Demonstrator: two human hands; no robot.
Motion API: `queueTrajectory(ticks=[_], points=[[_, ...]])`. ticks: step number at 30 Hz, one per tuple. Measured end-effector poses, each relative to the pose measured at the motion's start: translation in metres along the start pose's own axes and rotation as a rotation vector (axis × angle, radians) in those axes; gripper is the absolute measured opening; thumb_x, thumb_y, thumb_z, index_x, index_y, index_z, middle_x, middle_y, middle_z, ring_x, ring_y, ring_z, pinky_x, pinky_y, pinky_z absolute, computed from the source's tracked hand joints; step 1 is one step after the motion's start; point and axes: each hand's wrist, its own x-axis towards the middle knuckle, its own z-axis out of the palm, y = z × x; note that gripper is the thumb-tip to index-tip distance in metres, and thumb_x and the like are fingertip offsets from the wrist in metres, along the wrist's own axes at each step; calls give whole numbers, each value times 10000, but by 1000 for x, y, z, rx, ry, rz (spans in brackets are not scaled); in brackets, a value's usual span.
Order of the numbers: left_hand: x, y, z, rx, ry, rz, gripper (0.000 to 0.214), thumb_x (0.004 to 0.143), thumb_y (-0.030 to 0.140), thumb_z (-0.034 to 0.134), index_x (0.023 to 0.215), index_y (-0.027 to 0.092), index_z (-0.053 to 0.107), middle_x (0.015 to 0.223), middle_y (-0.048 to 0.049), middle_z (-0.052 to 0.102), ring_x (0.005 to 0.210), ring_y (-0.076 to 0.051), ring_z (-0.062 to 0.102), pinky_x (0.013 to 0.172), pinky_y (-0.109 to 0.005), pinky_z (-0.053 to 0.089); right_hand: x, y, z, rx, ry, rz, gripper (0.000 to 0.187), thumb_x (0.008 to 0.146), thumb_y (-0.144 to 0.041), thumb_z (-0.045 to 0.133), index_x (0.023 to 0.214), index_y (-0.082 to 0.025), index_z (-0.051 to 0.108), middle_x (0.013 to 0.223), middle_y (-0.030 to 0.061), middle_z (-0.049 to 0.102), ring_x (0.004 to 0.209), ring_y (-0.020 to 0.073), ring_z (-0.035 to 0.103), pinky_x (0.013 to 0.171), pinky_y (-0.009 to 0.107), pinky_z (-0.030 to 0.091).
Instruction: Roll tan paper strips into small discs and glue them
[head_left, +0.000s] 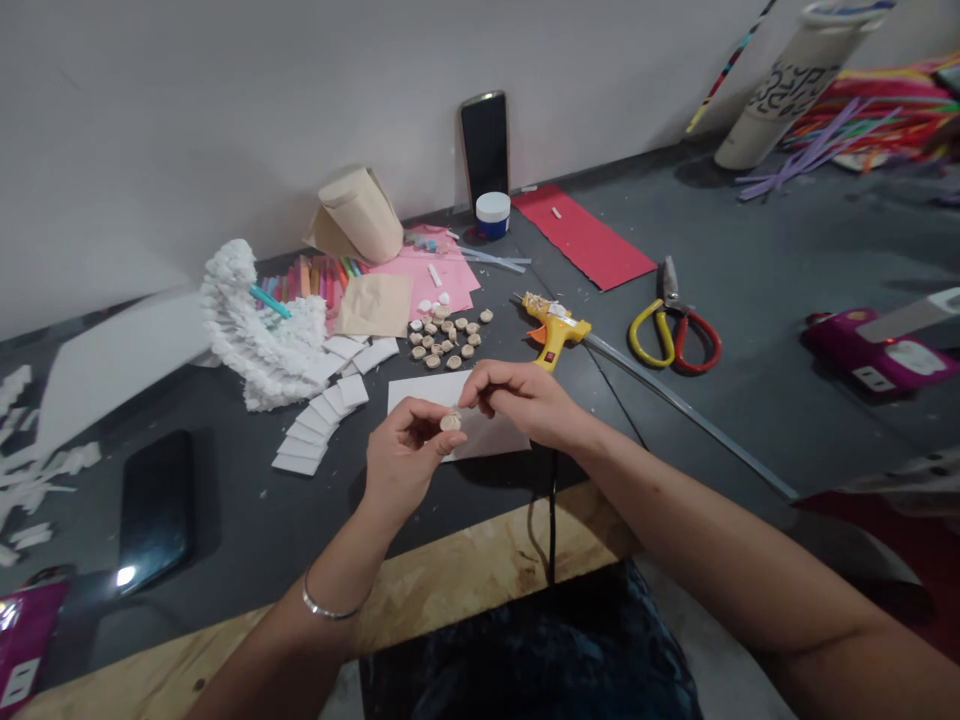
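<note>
My left hand [409, 450] pinches a small beige round piece [451, 423] between thumb and fingertips, over a white sheet [491, 435] on the table. Close by on its right, my right hand [525, 400] has its fingers curled in a pinch near the piece; anything between those fingertips is too small to make out. Behind both hands lies a cluster of similar beige round pieces [452, 362], with a few white bits at its far side. A yellow hot glue gun [559, 328] rests just beyond my right hand, with a long clear glue stick [690, 415] at its back end.
Red-and-yellow-handled scissors [684, 342] lie right of the glue gun. White card rectangles [309, 433], a fluffy white form [247, 340] and a dark phone [156, 510] are leftward. A blue-and-white jar [493, 215] and red paper [589, 240] sit near the wall.
</note>
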Motion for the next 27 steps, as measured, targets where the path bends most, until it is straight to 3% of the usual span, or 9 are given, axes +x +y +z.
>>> queueTrajectory(ticks=[27], points=[[1, -2, 0, 10, -74, -15, 310, 614, 378, 832, 748, 168, 648, 617, 12, 618, 511, -92, 530, 443, -186, 415, 0, -1, -4, -102, -39, -81, 393, 693, -13, 384, 780, -187, 725, 787, 7, 661, 662, 97, 556, 637, 239, 455]])
